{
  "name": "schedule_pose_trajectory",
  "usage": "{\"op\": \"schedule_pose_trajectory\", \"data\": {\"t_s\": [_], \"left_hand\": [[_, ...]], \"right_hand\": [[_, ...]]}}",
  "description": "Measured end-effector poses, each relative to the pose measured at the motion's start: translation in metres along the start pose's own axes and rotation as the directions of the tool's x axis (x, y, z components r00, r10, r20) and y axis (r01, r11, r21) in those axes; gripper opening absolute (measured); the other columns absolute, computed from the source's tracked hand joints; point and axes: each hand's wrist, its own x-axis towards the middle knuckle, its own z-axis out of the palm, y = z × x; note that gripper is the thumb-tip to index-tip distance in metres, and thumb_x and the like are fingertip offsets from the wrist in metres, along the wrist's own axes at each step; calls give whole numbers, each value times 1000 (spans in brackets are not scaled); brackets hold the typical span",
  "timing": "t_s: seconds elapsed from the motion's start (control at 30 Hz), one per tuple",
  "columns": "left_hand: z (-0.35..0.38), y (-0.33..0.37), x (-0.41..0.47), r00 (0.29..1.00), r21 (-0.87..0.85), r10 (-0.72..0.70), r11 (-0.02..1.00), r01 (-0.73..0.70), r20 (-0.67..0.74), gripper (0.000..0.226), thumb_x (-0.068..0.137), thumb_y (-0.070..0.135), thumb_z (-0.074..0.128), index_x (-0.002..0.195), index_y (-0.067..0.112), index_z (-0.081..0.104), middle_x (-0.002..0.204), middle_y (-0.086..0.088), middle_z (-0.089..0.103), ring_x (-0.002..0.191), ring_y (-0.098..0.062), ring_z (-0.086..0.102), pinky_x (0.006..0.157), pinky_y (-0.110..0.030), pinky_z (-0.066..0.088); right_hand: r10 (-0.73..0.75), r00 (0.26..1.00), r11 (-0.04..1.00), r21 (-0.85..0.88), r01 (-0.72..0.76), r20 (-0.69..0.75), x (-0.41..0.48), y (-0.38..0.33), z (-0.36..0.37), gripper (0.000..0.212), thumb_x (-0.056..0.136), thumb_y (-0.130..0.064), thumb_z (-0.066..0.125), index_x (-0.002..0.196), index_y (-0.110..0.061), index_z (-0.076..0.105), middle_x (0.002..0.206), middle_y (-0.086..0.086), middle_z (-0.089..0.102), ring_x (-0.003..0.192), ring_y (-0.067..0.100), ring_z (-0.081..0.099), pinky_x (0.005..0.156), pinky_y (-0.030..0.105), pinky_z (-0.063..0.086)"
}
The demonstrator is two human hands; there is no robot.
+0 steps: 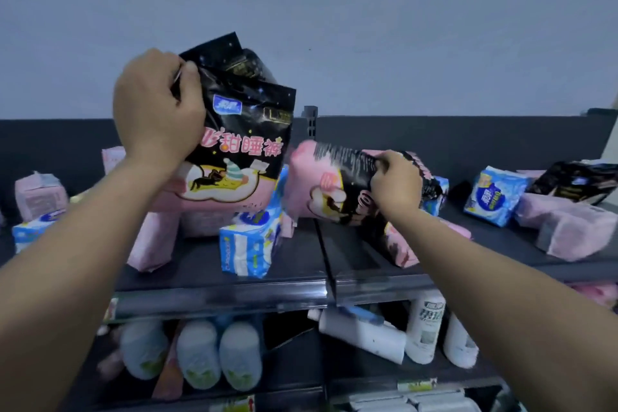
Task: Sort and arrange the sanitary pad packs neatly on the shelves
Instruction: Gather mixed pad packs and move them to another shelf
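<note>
My left hand (157, 107) grips the top corner of a black-and-pink pad pack (242, 140) and holds it upright above the top shelf (220, 281); a second black pack sits right behind it. My right hand (396, 182) grips another black-and-pink pack (329, 184), tilted on its side over the middle of the shelf. A blue-and-white pack (247, 244) stands below the raised pack, with pink packs (152, 239) beside it.
More packs lie loose on the shelf: pink (38, 196) and blue ones at the left, a blue pack (493, 196), pink packs (565, 227) and a black pack (578, 186) at the right. White bottles (428, 328) stand and lie on the lower shelf.
</note>
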Motion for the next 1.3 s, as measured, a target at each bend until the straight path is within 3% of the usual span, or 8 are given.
{"op": "schedule_pose_trajectory", "data": {"t_s": [0.1, 0.33, 0.43, 0.6, 0.77, 0.93, 1.1, 1.3], "left_hand": [[22, 27, -6, 1000, -39, -19, 999, 19, 8, 30, 95, 22, 41, 68, 8, 42, 70, -10, 40, 69, -21, 36, 63, -30, 20], [74, 55, -47, 983, -39, -73, 996, 80, 170, 32, 93, 22, 43, 64, 14, 34, 61, 3, 32, 66, -22, 36, 60, -32, 19], [87, 63, -53, 973, -7, -89, 996, 93, 211, 31, 94, 26, 43, 67, 10, 41, 65, 0, 38, 68, -22, 38, 60, -30, 19], [101, 76, -52, 966, 1, -59, 998, 61, 251, 35, 93, 29, 42, 69, 5, 48, 66, -4, 44, 69, -25, 43, 60, -34, 28], [117, 89, -56, 954, 0, 14, 1000, -14, 301, 38, 91, 31, 42, 72, 1, 53, 69, -10, 51, 70, -29, 47, 62, -43, 38], [135, 96, -62, 950, -30, 12, 1000, -3, 312, 37, 92, 30, 43, 73, 1, 55, 71, -11, 54, 70, -30, 49, 62, -44, 40], [145, 106, -67, 937, -16, 34, 999, -31, 347, 38, 91, 34, 41, 75, 3, 57, 75, -10, 56, 74, -29, 50, 63, -44, 41], [145, 106, -64, 954, -14, 12, 1000, -8, 299, 32, 95, 27, 46, 79, 3, 59, 81, -12, 57, 77, -31, 51, 62, -41, 38]], "right_hand": [[103, 993, 982, 152, -110, 55, 26, 26, -4, 23, 92, -9, 52, 105, -9, 71, 106, 11, 71, 103, 31, 62, 79, 28, 41], [220, 957, 974, 13, -226, 189, 50, 93, 2, 15, 90, -14, 56, 89, -12, 70, 96, 10, 68, 91, 30, 59, 72, 28, 41], [263, 940, 965, -42, -260, 219, 62, 112, 9, 16, 87, -24, 59, 95, -23, 73, 114, 9, 62, 108, 30, 56, 85, 33, 49], [300, 908, 954, -111, -279, 292, 80, 129, 19, 18, 87, -21, 59, 99, -25, 72, 135, 14, 46, 127, 34, 43, 104, 41, 41], [297, 868, 954, -165, -251, 398, 89, 137, 21, 19, 89, -19, 54, 101, -20, 70, 124, 14, 60, 118, 34, 52, 101, 40, 43], [304, 885, 952, -103, -287, 351, 88, 141, 15, 19, 88, -10, 54, 91, -5, 72, 102, 14, 69, 96, 32, 63, 74, 28, 46], [216, 936, 975, -9, -223, 276, 88, 120, 4, 19, 86, -10, 55, 73, -11, 68, 84, 12, 68, 85, 31, 60, 70, 27, 42], [187, 982, 960, 212, -185, 14, 92, 82, -35, 22, 90, -14, 57, 104, -14, 74, 109, 2, 72, 106, 20, 64, 88, 23, 43]]}}
